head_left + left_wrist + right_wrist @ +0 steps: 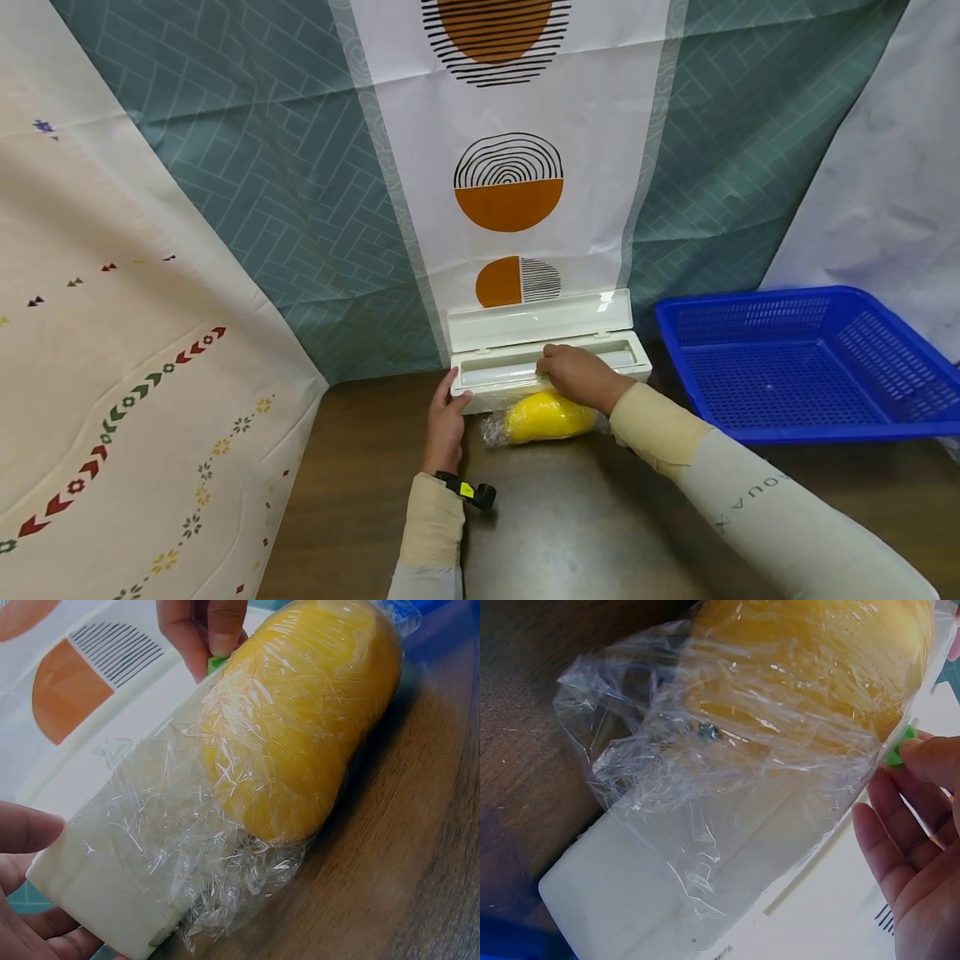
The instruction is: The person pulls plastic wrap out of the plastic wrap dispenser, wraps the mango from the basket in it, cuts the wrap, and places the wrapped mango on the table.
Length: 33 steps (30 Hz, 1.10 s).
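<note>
A white cling film dispenser (480, 402) lies on the table with its lid (540, 321) raised and a film roll (498, 372) inside. Along its front side is a plump yellow object (550, 418) wrapped in clear cling film (172, 795), which runs from it over the dispenser's front. My left hand (446, 423) grips the dispenser's left end, thumb at the front. With thumb and fingers, my right hand (576, 375) pinches a small green slide cutter (901, 746) at the dispenser's top edge, right beside the wrapped object. Crumpled film bunches at both ends of the object.
A blue plastic basket (750, 435) stands to the right of the dispenser. Patterned cloth (300, 167) hangs behind the brown wooden table (360, 483), and another printed cloth (150, 333) is at the left.
</note>
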Available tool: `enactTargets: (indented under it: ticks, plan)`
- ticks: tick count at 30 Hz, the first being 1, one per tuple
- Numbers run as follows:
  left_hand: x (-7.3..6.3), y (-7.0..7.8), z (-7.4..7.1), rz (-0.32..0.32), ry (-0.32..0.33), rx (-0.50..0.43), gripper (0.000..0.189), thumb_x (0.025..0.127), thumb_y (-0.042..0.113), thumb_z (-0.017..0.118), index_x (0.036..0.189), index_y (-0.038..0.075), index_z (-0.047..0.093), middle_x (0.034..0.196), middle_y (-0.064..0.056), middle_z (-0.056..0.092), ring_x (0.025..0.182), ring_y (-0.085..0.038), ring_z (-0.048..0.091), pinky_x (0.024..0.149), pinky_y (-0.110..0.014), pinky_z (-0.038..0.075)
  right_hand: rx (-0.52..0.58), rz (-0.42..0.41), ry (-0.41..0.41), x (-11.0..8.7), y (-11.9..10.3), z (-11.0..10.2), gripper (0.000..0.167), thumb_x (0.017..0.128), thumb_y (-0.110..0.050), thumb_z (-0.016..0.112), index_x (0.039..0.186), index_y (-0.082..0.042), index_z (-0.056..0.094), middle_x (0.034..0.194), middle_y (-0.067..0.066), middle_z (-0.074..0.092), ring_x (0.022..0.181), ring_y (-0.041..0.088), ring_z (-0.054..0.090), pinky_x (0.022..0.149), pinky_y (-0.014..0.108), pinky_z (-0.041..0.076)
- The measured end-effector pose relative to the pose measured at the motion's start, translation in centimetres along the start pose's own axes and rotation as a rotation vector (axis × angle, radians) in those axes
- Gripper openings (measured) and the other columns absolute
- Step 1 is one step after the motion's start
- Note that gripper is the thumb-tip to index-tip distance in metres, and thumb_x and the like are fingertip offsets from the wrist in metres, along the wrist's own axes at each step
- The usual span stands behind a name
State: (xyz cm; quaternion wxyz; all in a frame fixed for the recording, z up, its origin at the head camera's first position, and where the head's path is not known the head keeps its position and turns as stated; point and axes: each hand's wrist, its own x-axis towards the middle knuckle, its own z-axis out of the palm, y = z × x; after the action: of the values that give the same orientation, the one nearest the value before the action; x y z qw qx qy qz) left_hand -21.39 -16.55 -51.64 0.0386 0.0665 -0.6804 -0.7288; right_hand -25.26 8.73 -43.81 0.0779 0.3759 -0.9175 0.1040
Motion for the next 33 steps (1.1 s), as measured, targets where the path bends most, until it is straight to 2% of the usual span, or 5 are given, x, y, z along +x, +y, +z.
enactTargets:
  ticks: [16, 29, 33]
  plan:
    - [0.16, -0.15, -0.04, -0.012, 0.001, -0.001, 0.055, 0.102, 0.017, 0.057, 0.155, 0.022, 0.041, 0.168, -0.010, 0.024, 0.158, -0.035, 0.013, 0.124, -0.059, 0.016, -0.010, -0.024, 0.034, -0.28, 0.31, 0.09, 0.014, 0.096, -0.004, 0.063, 0.102, -0.008, 0.075, 0.087, 0.004, 0.059, 0.077, 0.017, 0.061, 0.074, 0.033, 0.056]
    - [0.04, -0.24, -0.08, -0.006, 0.007, 0.006, 0.055, 0.102, 0.014, 0.057, 0.155, 0.018, 0.042, 0.167, -0.013, 0.026, 0.157, -0.036, 0.016, 0.124, -0.059, 0.018, -0.021, -0.038, 0.051, -0.43, 0.63, 0.41, 0.013, 0.095, -0.003, 0.064, 0.100, -0.007, 0.076, 0.087, 0.005, 0.060, 0.078, 0.018, 0.063, 0.076, 0.034, 0.057]
    - [0.19, -0.14, -0.05, 0.003, 0.006, -0.009, 0.055, 0.102, 0.014, 0.056, 0.155, 0.018, 0.042, 0.166, -0.013, 0.029, 0.155, -0.035, 0.023, 0.123, -0.057, 0.022, -0.022, -0.042, 0.060, -0.44, 0.67, 0.30, 0.013, 0.095, -0.003, 0.065, 0.100, -0.007, 0.076, 0.086, 0.005, 0.060, 0.078, 0.019, 0.063, 0.075, 0.034, 0.057]
